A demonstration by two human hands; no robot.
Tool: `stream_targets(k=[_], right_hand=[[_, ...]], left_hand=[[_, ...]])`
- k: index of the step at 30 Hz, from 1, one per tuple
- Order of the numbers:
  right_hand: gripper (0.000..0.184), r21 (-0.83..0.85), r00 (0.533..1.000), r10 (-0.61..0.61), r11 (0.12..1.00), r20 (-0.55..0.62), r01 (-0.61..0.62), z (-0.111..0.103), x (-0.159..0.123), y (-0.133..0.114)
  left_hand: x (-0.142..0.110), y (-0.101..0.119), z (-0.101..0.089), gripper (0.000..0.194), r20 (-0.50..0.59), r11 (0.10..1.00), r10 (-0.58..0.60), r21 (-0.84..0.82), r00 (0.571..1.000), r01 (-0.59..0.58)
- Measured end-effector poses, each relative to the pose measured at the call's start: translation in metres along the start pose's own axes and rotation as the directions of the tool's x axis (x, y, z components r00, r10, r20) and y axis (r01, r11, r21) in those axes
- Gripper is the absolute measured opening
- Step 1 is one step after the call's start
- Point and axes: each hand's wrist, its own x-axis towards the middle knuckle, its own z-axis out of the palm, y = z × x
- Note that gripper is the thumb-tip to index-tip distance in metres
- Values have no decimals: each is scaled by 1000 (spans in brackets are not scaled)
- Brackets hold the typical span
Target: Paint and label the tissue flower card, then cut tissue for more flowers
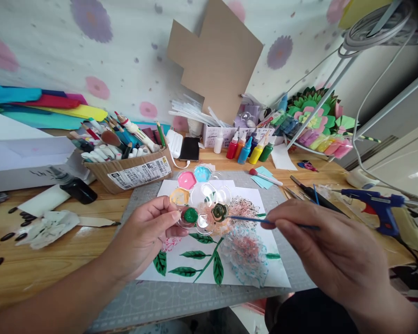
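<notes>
The left hand (146, 229) is pinching the clear palette (196, 197) above the flower painting (195, 262), while the right hand (334, 246) is pinching a blue paintbrush (249, 219), its tip at the right-hand dark well (218, 212).

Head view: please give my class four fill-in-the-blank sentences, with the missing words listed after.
The right hand grips a slim blue ____.
In the paint palette held by the left hand, the light blue paint sits beside one other colour: ____.
The painted leaves on the white paper are ____.
The body of the hot glue gun is dark ____.

Missing words: paintbrush; pink; green; blue.
</notes>
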Motion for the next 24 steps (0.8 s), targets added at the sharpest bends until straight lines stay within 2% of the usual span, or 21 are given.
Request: stream_targets(k=[2, 5, 9, 11, 13, 17, 20, 22, 24], right_hand=[[10, 38, 1000, -21, 999, 12, 21, 1, 0, 1], [9, -27, 999, -7, 1000, -32, 6, 1, 1, 1], [9, 29, 999, -31, 999, 21, 30, 3, 2, 0], [10, 19, 999, -43, 999, -13, 44, 3, 2, 0], [8, -17, 999, -20, 1000, -45, 19, 4, 1, 1], [10, 42, 1000, -19, 999, 2, 18, 3, 0, 3], [8, -24, 999, 25, 999, -48, -26, 3, 0, 1], [9, 8, 999, 44, 999, -28, -44, 4, 0, -1], [10, 77, 1000, 12, 997, 2, -12, 5, 0, -3]], left_hand=[[0, 1, 0, 16, -5, 1000, 4, 5, 1000, -4], [-1, 1, 0, 17, -18, 1000, 9, 0, 1000, -9], [-1, 0, 0, 16, -8, 1000, 22, 19, 1000, -22], [-1, 0, 0, 16, -11, 999, 32, 32, 999, -31], [-1, 0, -1, 16, -11, 998, 39, 39, 999, -39], [-2, 0, -2, 15, 6, 998, 36, 43, 999, -36], [-2, 0, -3, 17, 11, 999, 26, 34, 1000, -27], [-1, 0, -4, 17, 9, 999, 21, 30, 1000, -22], [0, -1, -4, 17, 7, 1000, 12, 25, 1000, -12]])
